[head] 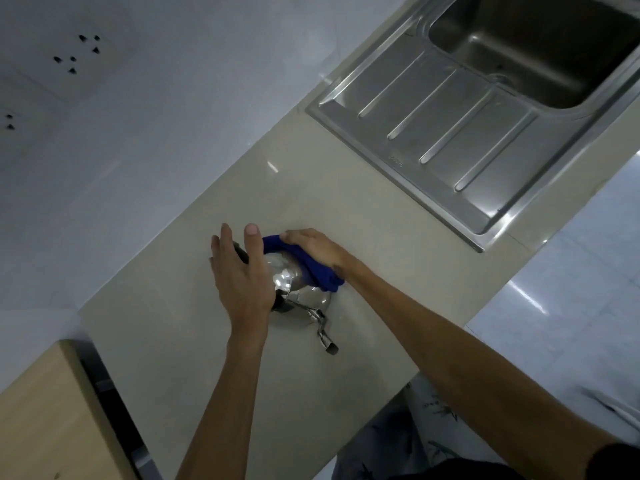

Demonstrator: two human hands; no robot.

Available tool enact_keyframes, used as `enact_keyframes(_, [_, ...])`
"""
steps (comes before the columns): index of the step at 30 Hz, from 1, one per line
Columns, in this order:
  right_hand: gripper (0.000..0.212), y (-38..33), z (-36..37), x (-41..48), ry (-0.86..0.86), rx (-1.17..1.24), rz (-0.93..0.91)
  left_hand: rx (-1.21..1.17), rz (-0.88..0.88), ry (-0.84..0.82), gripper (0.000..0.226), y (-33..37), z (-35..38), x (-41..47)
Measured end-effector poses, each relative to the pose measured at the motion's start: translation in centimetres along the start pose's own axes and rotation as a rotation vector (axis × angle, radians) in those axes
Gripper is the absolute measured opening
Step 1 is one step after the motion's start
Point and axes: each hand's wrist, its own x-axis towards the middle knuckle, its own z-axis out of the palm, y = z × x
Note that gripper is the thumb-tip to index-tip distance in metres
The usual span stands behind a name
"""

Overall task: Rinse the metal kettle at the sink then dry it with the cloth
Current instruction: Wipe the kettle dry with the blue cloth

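Metal kettle (304, 299) stands on the table (346, 209), well apart from the sink (533, 46), spout toward the person. Left hand (242, 275) curled on the black handle, steadying. Right hand (311, 247) fingers clamp the blue cloth (315, 268) against the kettle's far side. Rinse looks finished; drying underway, near side and spout apparently not yet wiped.

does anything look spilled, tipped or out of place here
Nothing stands out. The kettle sits on the counter, the left hand steadies it, and the right hand presses the blue cloth on it. No spill shows.
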Motion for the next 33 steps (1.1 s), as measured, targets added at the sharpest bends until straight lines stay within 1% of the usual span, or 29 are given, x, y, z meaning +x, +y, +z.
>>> enact_keyframes(1, [0.039,-0.4,-0.2,0.7,-0.079,-0.049,0.033,-0.010,0.002,0.009,0.101,0.0,0.0,0.0])
enact_keyframes(2, [0.034,-0.4,-0.2,1.3,-0.120,-0.071,0.014,-0.020,0.007,0.013,0.100,0.0,0.0,0.1])
enact_keyframes(4, [0.023,-0.5,0.1,1.1,-0.135,-0.020,-0.085,-0.042,0.020,0.020,0.099,-0.2,0.0,0.2])
enact_keyframes(5, [0.022,-0.3,0.2,0.9,-0.136,0.041,-0.110,-0.044,0.025,0.024,0.099,-0.2,0.1,0.2])
enact_keyframes(6, [0.022,0.0,0.1,1.0,-0.126,0.076,-0.112,-0.041,0.031,0.030,0.098,-0.2,0.2,0.3])
enact_keyframes(7, [0.025,0.2,-0.1,1.4,-0.124,0.061,-0.077,-0.034,0.031,0.037,0.098,-0.3,0.2,0.4])
enact_keyframes(10, [0.035,1.0,-0.8,2.5,-0.128,-0.055,0.020,-0.040,0.035,0.047,0.097,-0.4,0.3,0.3])
enact_keyframes(11, [0.035,1.0,-0.7,2.5,-0.112,-0.067,0.023,-0.037,0.037,0.053,0.097,-0.4,0.3,0.3])
enact_keyframes(13, [0.035,1.4,0.3,0.8,-0.015,0.000,-0.079,-0.019,0.041,0.058,0.097,-0.3,0.2,0.2])
enact_keyframes(14, [0.033,2.3,1.2,-0.5,0.085,0.036,-0.153,-0.024,0.049,0.051,0.097,-0.3,0.2,0.2])
enact_keyframes(15, [0.033,3.3,2.2,-1.9,0.179,0.016,-0.232,-0.033,0.058,0.046,0.096,-0.4,0.2,0.1])
enact_keyframes(16, [0.035,4.7,2.9,-2.6,0.248,0.031,-0.288,-0.039,0.059,0.046,0.096,-0.6,0.3,0.3])
enact_keyframes(17, [0.038,5.3,3.2,-3.1,0.297,0.074,-0.246,-0.032,0.055,0.046,0.097,-0.7,0.3,0.4])
enact_keyframes(18, [0.042,5.7,3.4,-3.3,0.331,0.158,-0.163,-0.019,0.054,0.044,0.099,-0.7,0.3,0.4])
enact_keyframes(19, [0.045,5.9,3.2,-3.7,0.330,0.215,-0.104,-0.013,0.056,0.048,0.102,-0.8,0.3,0.4])
enact_keyframes(21, [0.045,5.3,3.3,-4.5,0.298,0.248,-0.070,-0.019,0.047,0.056,0.101,-0.8,0.2,0.3])
enact_keyframes(22, [0.042,5.0,3.7,-5.1,0.280,0.247,-0.093,-0.023,0.044,0.054,0.100,-0.8,0.3,0.4])
enact_keyframes(24, [0.043,5.6,4.4,-6.2,0.184,0.243,-0.191,-0.029,0.049,0.041,0.103,-0.7,0.3,0.4])
enact_keyframes(25, [0.043,5.7,4.3,-6.3,0.185,0.250,-0.193,-0.029,0.048,0.042,0.103,-0.7,0.3,0.5])
enact_keyframes(28, [0.044,5.9,3.7,-5.9,0.240,0.383,-0.071,-0.010,0.041,0.051,0.096,-1.0,0.3,0.6])
enact_keyframes(29, [0.044,5.7,4.0,-6.1,0.247,0.367,-0.060,-0.005,0.043,0.049,0.097,-1.1,0.3,0.6])
enact_keyframes(30, [0.046,5.6,4.7,-6.5,0.258,0.338,-0.082,-0.004,0.047,0.044,0.097,-1.2,0.3,0.5])
enact_keyframes(32, [0.051,6.9,5.7,-7.0,0.228,0.307,-0.188,-0.015,0.052,0.055,0.095,-1.2,0.3,0.6])
enact_keyframes(33, [0.053,7.4,5.6,-6.8,0.244,0.324,-0.188,-0.020,0.052,0.059,0.095,-1.1,0.4,0.6])
